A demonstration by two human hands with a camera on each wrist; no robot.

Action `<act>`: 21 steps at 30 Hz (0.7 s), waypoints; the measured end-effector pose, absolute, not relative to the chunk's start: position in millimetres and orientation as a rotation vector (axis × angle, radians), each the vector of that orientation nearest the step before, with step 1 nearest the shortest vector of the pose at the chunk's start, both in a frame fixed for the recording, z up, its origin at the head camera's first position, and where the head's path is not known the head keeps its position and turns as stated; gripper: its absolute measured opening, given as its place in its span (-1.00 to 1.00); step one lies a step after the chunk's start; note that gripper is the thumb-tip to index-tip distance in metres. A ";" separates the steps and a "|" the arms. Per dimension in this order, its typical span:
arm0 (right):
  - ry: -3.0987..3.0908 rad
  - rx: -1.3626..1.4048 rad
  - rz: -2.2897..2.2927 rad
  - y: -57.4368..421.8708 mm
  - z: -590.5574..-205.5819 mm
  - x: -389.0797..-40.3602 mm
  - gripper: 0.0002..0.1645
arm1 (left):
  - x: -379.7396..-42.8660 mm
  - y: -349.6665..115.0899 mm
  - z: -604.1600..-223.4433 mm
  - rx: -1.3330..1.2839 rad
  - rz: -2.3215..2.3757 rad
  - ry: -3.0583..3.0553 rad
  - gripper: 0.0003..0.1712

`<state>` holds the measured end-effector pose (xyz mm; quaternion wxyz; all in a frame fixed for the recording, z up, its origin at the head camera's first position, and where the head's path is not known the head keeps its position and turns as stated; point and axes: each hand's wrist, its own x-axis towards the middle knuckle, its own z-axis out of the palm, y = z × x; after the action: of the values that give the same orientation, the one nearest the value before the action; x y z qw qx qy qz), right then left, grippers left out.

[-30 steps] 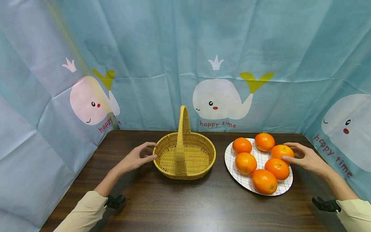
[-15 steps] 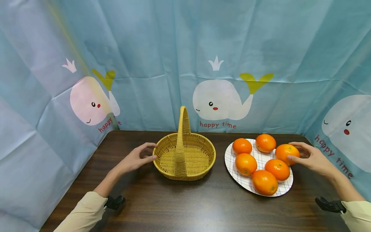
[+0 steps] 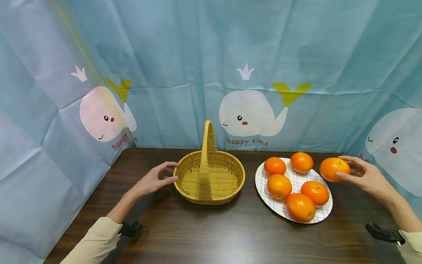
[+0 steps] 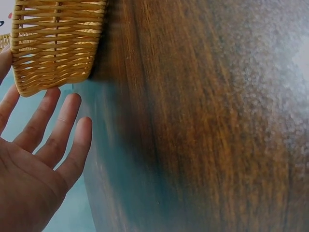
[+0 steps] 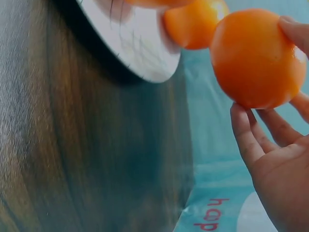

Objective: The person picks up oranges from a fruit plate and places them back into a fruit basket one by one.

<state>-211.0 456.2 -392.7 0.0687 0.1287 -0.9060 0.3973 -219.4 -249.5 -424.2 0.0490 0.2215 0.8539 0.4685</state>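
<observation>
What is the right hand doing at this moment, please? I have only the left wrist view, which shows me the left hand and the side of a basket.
Observer: The right hand is holding one orange in its fingers.
Operator: Thank you. Are there some other oranges, which my view does not show?
Observer: Yes, five other oranges lie on a white plate.
Operator: And on which side of the basket does this plate stand, please?
Observer: In the head view it stands to the right of the basket, not touching it.
</observation>
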 end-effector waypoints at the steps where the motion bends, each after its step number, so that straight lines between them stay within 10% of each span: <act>1: -2.715 0.406 1.205 455.4 -392.0 -211.1 -0.32 | -219.0 -249.6 -424.0 0.679 1.430 2.601 -0.42; 21: -2.597 0.547 1.337 393.9 -362.3 -212.0 -0.27 | -220.0 -250.4 -427.4 0.709 1.532 2.545 -0.41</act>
<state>-212.0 393.9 -362.3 0.0851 0.1834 -0.8708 0.4482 -220.0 -250.4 -427.4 0.0439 0.2318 0.8326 0.5011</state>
